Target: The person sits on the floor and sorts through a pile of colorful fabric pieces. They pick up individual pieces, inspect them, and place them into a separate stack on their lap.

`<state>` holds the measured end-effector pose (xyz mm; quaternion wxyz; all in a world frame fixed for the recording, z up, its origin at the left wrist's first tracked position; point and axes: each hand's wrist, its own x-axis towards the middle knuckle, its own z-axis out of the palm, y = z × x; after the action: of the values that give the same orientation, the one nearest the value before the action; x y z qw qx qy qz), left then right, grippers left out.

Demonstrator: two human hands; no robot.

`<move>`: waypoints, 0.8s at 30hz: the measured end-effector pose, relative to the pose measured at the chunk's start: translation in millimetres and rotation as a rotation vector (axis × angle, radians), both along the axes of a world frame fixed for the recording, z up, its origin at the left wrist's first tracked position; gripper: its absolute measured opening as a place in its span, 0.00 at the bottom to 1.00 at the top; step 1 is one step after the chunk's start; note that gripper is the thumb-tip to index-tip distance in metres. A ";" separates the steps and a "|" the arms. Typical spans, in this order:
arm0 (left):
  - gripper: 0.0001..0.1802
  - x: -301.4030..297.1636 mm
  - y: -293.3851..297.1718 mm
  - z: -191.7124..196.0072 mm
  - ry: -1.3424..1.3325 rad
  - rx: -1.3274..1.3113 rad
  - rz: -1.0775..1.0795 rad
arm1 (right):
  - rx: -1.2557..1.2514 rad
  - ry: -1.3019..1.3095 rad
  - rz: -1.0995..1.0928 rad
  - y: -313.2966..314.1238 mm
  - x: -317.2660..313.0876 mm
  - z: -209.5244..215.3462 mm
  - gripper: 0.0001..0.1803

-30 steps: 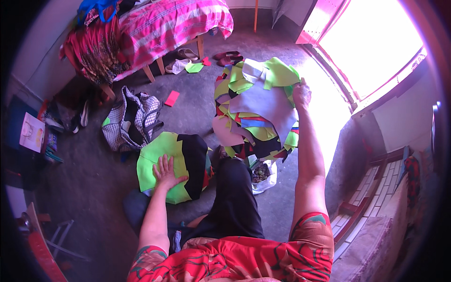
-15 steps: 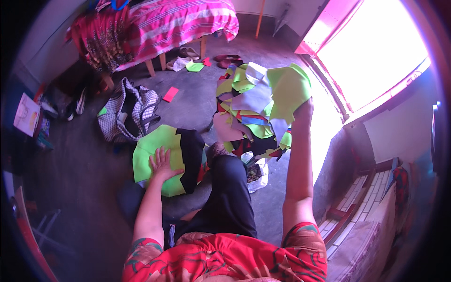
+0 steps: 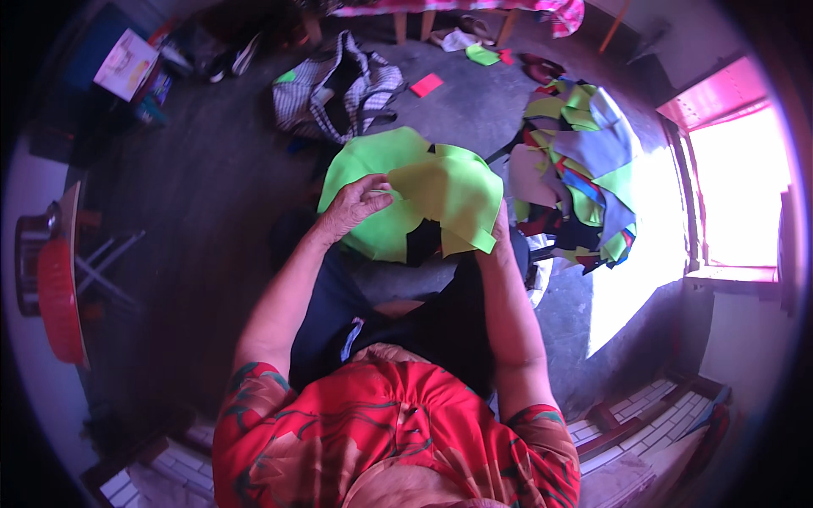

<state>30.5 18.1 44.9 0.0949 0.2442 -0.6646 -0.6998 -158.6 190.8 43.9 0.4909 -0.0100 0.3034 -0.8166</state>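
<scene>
"While your left hand (image 3: 356,210) meets the left edge of the lime cloth piece (image 3: 449,190), are your fingers clamped on it?"

"I cannot tell: those curl at the edge, and your right hand (image 3: 500,229) has its fingers hidden behind the piece."

"Where is it?"

"Over the round lime-and-black cloth (image 3: 356,169), left of the heap of scraps (image 3: 593,152). Keep both edges evenly taut, smooth any crease, and don't let your wrists drag the cloth underneath."
</scene>
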 end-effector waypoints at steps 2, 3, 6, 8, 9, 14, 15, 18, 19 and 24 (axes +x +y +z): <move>0.27 11.7 12.5 3.9 0.037 0.055 0.035 | 0.007 -0.017 0.179 -2.0 0.2 8.1 0.17; 0.24 10.1 19.8 4.9 0.064 0.025 0.109 | 0.103 0.220 0.159 -6.6 -0.3 3.5 0.16; 0.24 2.4 26.0 13.4 0.119 -0.663 0.266 | 0.119 0.183 0.150 -19.3 0.7 -0.9 0.16; 0.29 1.6 30.4 6.9 0.145 -0.910 0.343 | 0.170 0.180 0.140 -24.3 6.6 7.8 0.15; 0.30 0.0 33.7 8.9 0.145 -1.035 0.353 | 0.176 0.150 0.115 -28.0 10.7 13.0 0.15; 0.39 -7.0 45.4 12.6 0.116 -1.251 0.240 | 0.173 0.145 0.126 -32.6 12.6 11.4 0.15; 0.41 -9.5 46.0 10.8 0.144 -1.268 0.230 | 0.176 0.164 0.153 -32.6 12.5 10.4 0.15; 0.42 -14.5 48.3 1.2 0.155 -1.263 0.201 | 0.188 0.215 0.227 -31.8 12.4 9.2 0.14; 0.43 -15.8 48.9 -1.0 0.165 -1.270 0.210 | 0.193 0.227 0.246 -31.5 13.6 9.5 0.14; 0.30 -16.7 46.6 -6.8 0.108 -1.305 0.251 | 0.229 0.296 0.348 -32.6 15.0 -1.1 0.15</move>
<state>13.9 64.7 38.2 0.3371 0.1770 -0.9126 -0.1490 -143.6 158.1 42.8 0.5723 -0.1258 0.4562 -0.6697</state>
